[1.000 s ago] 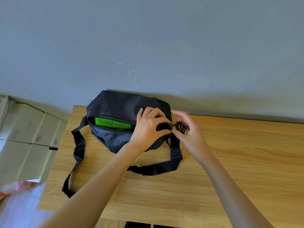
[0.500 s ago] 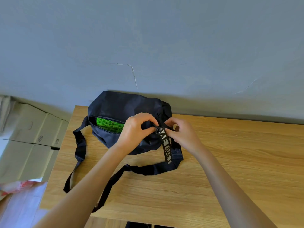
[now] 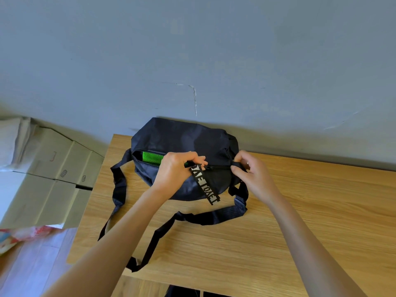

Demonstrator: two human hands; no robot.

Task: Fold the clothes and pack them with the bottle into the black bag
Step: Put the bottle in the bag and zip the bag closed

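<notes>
head view: my left hand pinches the zipper by its lettered woven pull tab, while my right hand grips the closed end so the soft black bag stays taut on the wooden table. i judge green mesh clothing is packed; bottle unseen.

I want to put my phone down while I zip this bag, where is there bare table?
Bare wood lies right of the right hand, out to the table edge, and along the near edge between the forearms. The left end is crowded: the black bag, its strap and the left hand at the zipper pull.
</notes>
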